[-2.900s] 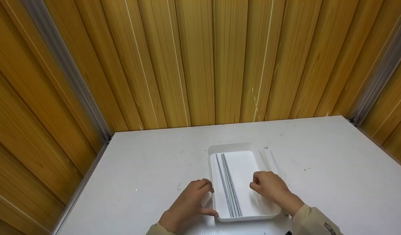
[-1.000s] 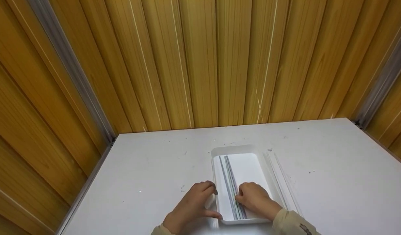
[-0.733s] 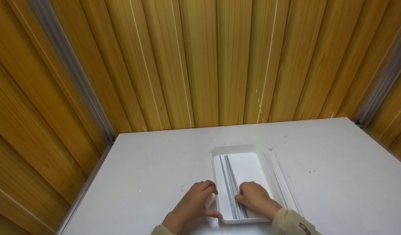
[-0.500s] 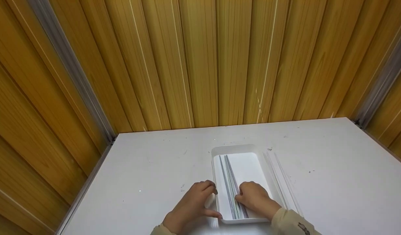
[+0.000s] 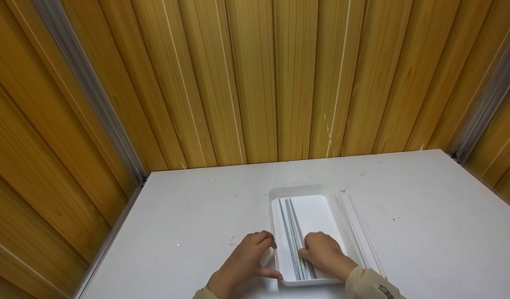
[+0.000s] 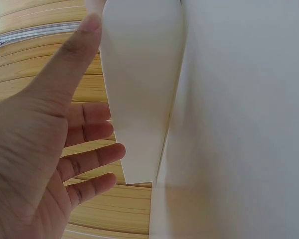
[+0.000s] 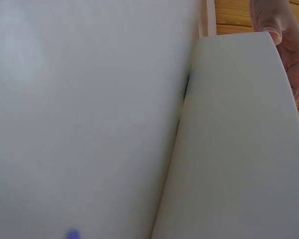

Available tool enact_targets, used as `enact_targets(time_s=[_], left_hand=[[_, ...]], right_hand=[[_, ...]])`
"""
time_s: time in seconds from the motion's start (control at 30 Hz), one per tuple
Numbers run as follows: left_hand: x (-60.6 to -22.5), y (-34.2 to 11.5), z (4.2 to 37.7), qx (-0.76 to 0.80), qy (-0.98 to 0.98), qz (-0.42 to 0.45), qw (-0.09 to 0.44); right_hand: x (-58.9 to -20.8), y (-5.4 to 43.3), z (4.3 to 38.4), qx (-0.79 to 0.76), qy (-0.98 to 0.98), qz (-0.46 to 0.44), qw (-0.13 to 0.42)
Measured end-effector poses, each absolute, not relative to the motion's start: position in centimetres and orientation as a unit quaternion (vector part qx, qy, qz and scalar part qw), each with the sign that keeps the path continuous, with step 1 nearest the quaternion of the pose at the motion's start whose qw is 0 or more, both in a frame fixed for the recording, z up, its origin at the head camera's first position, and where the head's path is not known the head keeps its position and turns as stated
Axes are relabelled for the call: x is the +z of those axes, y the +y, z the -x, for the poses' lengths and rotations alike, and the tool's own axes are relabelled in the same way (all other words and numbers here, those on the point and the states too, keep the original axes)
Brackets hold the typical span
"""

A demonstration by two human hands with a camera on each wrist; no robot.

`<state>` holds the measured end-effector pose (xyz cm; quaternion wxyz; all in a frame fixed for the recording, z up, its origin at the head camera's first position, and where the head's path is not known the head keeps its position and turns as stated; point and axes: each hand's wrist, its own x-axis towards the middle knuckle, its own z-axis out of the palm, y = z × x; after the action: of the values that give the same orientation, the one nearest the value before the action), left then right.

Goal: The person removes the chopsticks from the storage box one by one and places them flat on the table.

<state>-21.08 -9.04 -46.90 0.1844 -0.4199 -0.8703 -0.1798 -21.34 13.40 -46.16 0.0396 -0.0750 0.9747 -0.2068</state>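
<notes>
Work looks partway: in one white tray (image 5: 296, 191), at least three slender rods (image 5: 287, 232) lie lengthwise, fanned apart; at least two clear strips (image 5: 364, 228) lie on the tabletop (image 5: 197, 211) beyond its right edge, exact counts unclear. The left hand (image 5: 246, 261) spreads wide at its near-left corner; the right hand's (image 5: 324, 251) curled fingers seem to pinch the rightmost rod (image 5: 296, 216).

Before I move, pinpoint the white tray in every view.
Head: white tray, below centre, slightly right.
Left wrist: its side, upper middle, beside the left hand.
Right wrist: its side, right half, reaching the bottom edge.
Shared landmark: wood panelling, above the table in head, left in left wrist, top right in right wrist.
</notes>
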Motion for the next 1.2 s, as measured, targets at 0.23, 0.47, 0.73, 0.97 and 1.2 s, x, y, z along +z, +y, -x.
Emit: enact_targets(time_s=[0.23, 0.47, 0.73, 0.97, 1.2], left_hand=[[-47.0, -9.1, 21.0, -0.177, -0.871, 0.419, 0.188], [-46.9, -9.0, 21.1, -0.179, -0.870, 0.420, 0.188], [-47.0, -9.1, 21.0, -0.180, -0.868, 0.421, 0.190], [-47.2, -9.1, 21.0, -0.185, -0.866, 0.423, 0.189], [-47.1, -9.2, 21.2, -0.194, -0.860, 0.431, 0.194]], right_hand=[[-46.1, 13.5, 21.2, -0.224, 0.971, 0.074, 0.037], [-45.9, 13.6, 21.1, -0.212, 0.975, 0.063, 0.029], [-45.4, 13.9, 21.1, -0.206, 0.977, 0.060, 0.016], [-45.1, 14.4, 20.9, -0.214, 0.975, 0.055, 0.022], [-44.8, 15.0, 20.6, -0.220, 0.974, 0.049, 0.023]])
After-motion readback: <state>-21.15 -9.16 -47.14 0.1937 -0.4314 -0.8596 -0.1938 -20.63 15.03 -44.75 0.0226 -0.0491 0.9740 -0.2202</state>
